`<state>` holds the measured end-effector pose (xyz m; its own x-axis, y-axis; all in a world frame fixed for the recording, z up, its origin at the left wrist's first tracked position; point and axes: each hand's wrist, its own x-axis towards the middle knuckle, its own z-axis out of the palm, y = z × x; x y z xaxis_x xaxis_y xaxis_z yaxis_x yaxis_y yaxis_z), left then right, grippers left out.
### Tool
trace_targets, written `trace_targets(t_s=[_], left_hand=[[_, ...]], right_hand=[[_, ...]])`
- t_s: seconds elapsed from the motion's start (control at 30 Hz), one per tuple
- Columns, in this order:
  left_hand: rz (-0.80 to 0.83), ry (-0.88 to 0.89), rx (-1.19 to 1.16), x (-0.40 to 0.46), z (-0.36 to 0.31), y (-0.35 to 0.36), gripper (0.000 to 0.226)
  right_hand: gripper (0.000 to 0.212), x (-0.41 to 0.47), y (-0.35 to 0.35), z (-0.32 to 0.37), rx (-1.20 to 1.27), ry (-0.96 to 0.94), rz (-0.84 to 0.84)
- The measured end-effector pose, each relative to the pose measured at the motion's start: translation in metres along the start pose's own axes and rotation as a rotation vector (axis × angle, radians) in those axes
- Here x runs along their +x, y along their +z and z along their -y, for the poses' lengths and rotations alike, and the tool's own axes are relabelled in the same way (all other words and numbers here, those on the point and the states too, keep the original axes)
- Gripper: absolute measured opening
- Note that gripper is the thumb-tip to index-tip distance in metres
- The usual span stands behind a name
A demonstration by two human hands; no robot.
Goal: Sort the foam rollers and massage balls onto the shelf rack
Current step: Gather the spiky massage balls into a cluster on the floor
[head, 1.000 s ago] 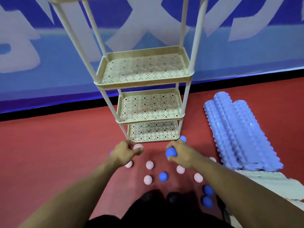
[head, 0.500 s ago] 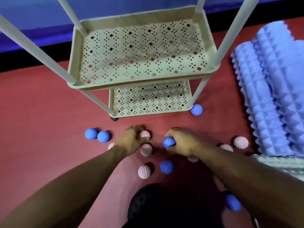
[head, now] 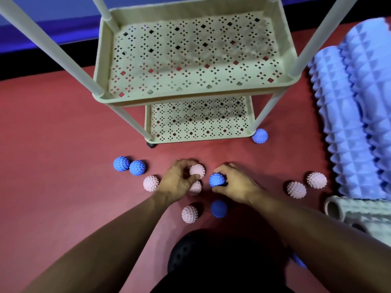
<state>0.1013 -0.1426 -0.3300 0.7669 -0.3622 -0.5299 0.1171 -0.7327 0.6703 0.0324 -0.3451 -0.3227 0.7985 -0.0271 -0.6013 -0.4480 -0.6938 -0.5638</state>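
Just short of the two grips, a loose pink spiky rubber ball (head: 189, 214) and a blue spiky rubber ball (head: 219, 208) lie on the red floor mat (head: 53, 144). The left hand (head: 176, 182) curls round a pink spiked massage ball (head: 197, 170) and the right hand (head: 234, 185) round a blue spiked massage ball (head: 217, 179), probably one colour per hand for sorting. Beyond both grips stands the cream perforated plastic shelf rack (head: 101, 66), its trays bare, with ridged lilac foam rollers (head: 347, 127) out to the right.
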Motion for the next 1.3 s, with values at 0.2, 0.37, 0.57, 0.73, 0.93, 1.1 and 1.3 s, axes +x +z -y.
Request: trace_targets(t_s=[0.2, 0.37, 0.57, 0.73, 0.93, 1.1, 1.3], left_hand=[[0.053, 0.088, 0.027, -0.005, 0.004, -0.004, 0.033], [0.082, 0.06, 0.047, -0.011, 0.002, -0.01, 0.034], [-0.15, 0.07, 0.125, -0.02, 0.003, -0.034, 0.024], [-0.449, 0.031, 0.327, -0.025, 0.04, -0.072, 0.019], [-0.282, -0.132, 0.449, -0.017, 0.07, -0.115, 0.056], [-0.119, -0.171, 0.439, -0.001, 0.08, -0.116, 0.055], [-0.209, -0.155, 0.388, -0.004, 0.075, -0.11, 0.048]], right_hand=[[0.051, 0.001, -0.004, 0.003, 0.034, -0.002, 0.025], [0.05, 0.001, -0.008, 0.004, 0.046, 0.025, 0.003], [0.042, -0.002, -0.016, 0.008, 0.027, -0.043, -0.114], [0.035, -0.001, -0.015, 0.014, 0.052, -0.13, -0.188], [0.031, 0.004, -0.007, 0.015, 0.084, -0.158, -0.183], [0.031, 0.006, -0.008, 0.014, 0.091, -0.163, -0.184], [0.033, 0.006, -0.012, 0.011, 0.108, -0.146, -0.181]])
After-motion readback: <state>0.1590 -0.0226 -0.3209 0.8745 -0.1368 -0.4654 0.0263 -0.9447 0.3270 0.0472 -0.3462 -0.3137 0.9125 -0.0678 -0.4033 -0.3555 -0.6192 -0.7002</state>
